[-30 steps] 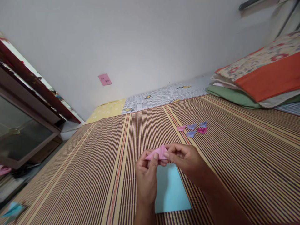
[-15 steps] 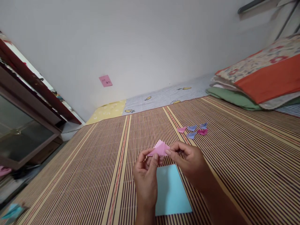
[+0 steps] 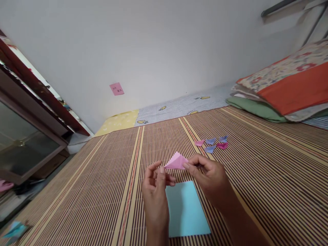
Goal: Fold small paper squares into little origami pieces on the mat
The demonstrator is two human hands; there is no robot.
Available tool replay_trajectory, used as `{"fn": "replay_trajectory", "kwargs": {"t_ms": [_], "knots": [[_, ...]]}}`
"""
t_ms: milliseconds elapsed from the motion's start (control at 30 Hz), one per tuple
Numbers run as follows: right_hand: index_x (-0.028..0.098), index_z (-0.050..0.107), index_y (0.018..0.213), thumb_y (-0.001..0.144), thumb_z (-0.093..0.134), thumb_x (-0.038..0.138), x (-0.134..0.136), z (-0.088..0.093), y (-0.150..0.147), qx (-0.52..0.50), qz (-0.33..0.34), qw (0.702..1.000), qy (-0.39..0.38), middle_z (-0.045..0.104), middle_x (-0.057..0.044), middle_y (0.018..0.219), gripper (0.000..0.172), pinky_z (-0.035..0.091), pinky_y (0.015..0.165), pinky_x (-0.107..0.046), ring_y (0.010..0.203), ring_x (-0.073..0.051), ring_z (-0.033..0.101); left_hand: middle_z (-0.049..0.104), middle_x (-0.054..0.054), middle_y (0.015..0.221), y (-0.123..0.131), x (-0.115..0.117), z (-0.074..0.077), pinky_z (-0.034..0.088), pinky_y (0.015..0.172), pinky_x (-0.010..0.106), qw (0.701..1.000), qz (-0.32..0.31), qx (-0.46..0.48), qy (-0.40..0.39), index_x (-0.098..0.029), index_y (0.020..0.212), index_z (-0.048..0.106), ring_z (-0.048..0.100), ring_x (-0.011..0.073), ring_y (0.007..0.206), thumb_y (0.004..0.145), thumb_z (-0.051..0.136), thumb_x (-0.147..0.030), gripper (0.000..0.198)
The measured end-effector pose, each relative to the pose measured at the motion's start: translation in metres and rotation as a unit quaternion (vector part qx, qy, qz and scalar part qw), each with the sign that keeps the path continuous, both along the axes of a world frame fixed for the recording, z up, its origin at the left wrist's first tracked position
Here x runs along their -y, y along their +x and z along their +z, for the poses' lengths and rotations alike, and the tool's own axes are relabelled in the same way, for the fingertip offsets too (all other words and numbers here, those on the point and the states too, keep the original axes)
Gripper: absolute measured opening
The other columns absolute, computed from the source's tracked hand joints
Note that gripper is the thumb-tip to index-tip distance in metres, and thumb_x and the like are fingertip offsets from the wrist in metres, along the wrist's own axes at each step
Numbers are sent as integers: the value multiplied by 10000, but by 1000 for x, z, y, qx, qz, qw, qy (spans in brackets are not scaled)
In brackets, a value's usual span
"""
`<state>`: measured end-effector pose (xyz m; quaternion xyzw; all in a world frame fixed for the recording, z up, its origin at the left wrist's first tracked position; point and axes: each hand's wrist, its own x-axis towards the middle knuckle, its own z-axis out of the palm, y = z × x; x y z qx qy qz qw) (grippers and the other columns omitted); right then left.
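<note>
A folded pink paper (image 3: 176, 161) is held up above the striped mat. My right hand (image 3: 206, 172) pinches its right corner between thumb and fingers. My left hand (image 3: 156, 188) is beside its left tip, fingers apart; whether the thumb still touches the tip is hard to tell. Beneath the hands lies a light blue square sheet (image 3: 188, 210), its left edge partly behind my left hand. Beyond my right hand, several small folded papers rest on the mat, among them a pink one (image 3: 199, 143), a magenta one (image 3: 222, 146) and a blue one (image 3: 210, 149).
The striped mat (image 3: 89, 184) reaches back to a checked cloth (image 3: 174, 106) and a yellow cloth (image 3: 119, 121) by the wall. Folded bedding (image 3: 289, 89) is stacked at right. A pink note (image 3: 117, 89) is on the wall. A teal folded paper (image 3: 15, 230) lies lower left.
My left hand has moved slightly left and its fingers have opened away from the pink paper, uncovering more of its left side. My right hand keeps its pinch.
</note>
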<state>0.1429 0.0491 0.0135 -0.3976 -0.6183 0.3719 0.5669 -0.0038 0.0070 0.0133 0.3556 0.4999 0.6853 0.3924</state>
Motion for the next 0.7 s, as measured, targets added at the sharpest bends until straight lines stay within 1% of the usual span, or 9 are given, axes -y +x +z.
{"fn": "replay_trajectory", "kwargs": {"t_ms": [67,133,267,367,433,533,567,633,700], "knots": [[200,611,728,938,642,284,1,1,-1,7,2,1000,9,589,15,698,228,394,641,-301,674,-166,525,741,54,838,-1,0,0,553,671,283,1000,-23,5,-13,-166,1175,637,733,190,754,879,759,-429,414],[201,614,730,942,635,283,2,2,-1,10,19,1000,5,592,15,700,228,399,641,-298,673,-166,531,758,70,904,-1,-1,-1,566,698,291,999,-36,13,-11,-173,1169,644,746,201,801,855,789,-403,415],[197,639,737,945,632,292,3,4,-3,29,50,998,-21,606,13,697,229,405,631,-297,668,-170,542,774,82,976,-3,-3,-2,589,772,299,999,-39,3,-3,-164,1064,695,752,203,860,826,814,-365,334],[199,639,722,943,632,284,3,3,-4,38,58,997,-30,597,20,672,237,401,619,-296,650,-167,539,783,85,976,-3,-3,-1,600,751,293,999,-36,-8,-9,-164,1069,711,756,198,825,822,814,-360,332],[201,633,713,943,624,258,2,2,-5,41,55,998,-16,610,12,704,238,416,649,-303,684,-173,561,783,80,966,-2,-2,-1,605,727,288,999,-33,-10,-1,-171,1088,710,757,195,802,825,810,-356,337],[199,628,707,929,627,217,1,1,-4,41,40,998,31,643,-17,822,222,442,744,-321,812,-192,607,776,75,964,0,0,-1,608,723,281,999,-42,-17,3,-176,1095,704,758,188,793,851,788,-353,313],[198,625,704,926,626,215,1,1,-4,44,38,998,39,641,-19,829,222,442,746,-323,817,-193,608,773,74,979,0,0,-1,609,721,279,999,-46,-18,2,-183,1121,696,759,184,793,864,776,-354,319],[197,618,699,930,617,226,1,1,-3,52,31,998,32,617,-8,776,232,430,697,-320,750,-183,589,766,68,1015,1,1,-1,608,719,271,998,-53,-18,1,-202,1181,674,760,177,800,888,755,-354,341],[199,608,694,935,606,242,2,2,-2,55,29,998,15,583,8,714,245,406,644,-313,679,-173,555,762,55,1001,2,1,0,605,725,261,998,-56,-18,1,-210,1185,669,760,171,810,894,751,-348,332]]}}
